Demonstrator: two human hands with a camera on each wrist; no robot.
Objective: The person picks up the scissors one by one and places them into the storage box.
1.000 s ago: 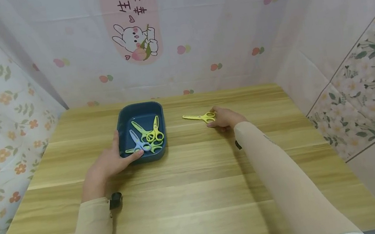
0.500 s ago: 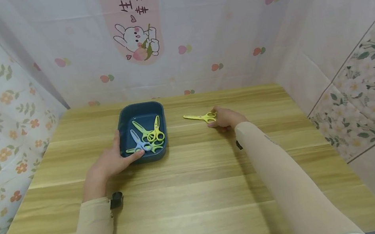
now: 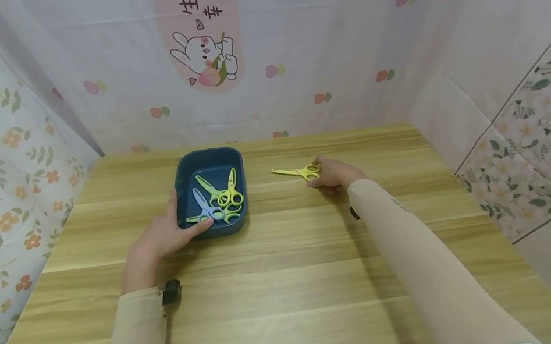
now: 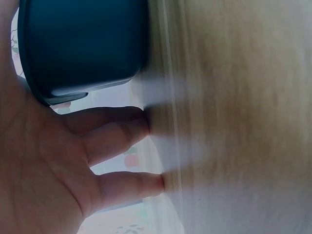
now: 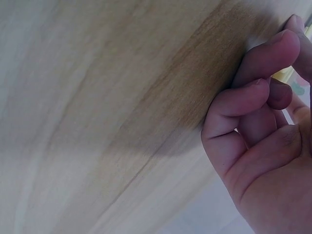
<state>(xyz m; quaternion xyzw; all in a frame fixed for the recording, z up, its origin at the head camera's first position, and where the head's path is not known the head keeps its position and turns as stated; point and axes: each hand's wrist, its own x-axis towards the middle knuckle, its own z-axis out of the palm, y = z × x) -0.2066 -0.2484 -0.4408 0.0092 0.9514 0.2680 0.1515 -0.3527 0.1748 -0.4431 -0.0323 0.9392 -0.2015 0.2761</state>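
Observation:
A dark blue plastic bin point(image 3: 206, 159) stands at the back left of the table. In the head view my left hand point(image 3: 161, 235) holds its near left corner, thumb over the near rim and fingers along the left wall. The left wrist view shows fingertips reaching down to the table beside the bin point(image 4: 87, 44). Inside lie several children's scissors, with yellow scissors point(image 3: 231, 185) and blue scissors point(image 3: 199, 199) on top. To the right, my right hand point(image 3: 334, 173) pinches the handle loops of other yellow scissors point(image 3: 292, 171), whose tip points left, close over the table.
The wood-grain table point(image 3: 292, 287) ends at a patterned white curtain point(image 3: 279, 48) at the back. Floral cloth panels stand on both sides. Each wrist wears a small black device, and the beige sleeves reach across the near table.
The view shifts slightly. Both hands, the bin and the scissors keep their places relative to the table.

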